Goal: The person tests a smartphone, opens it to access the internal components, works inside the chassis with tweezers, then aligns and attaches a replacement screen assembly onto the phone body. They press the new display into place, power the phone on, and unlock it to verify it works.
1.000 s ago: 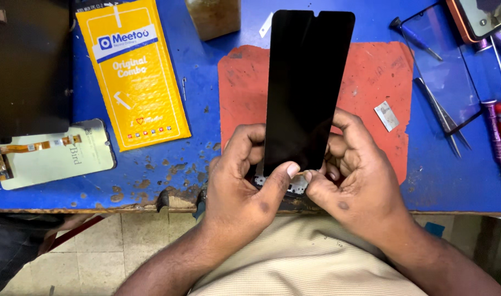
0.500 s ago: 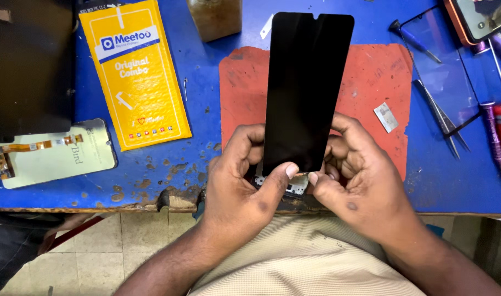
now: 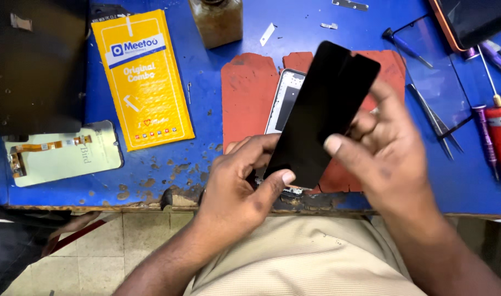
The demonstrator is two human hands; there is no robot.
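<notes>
both hands pinch the black screen panel, which is lifted and tilted to the right above the red mat. the left hand closes thumb and fingers on the panel's lower end, thumb tip on its front face. the right hand grips the right edge, thumb on the front, fingers behind. under the panel a phone frame lies on the mat. a yellow packet lies to the left on the blue table, tweezers to the right.

Open blue bench between yellow pack and red mat. Right side blocked: tweezers, screwdrivers.
</notes>
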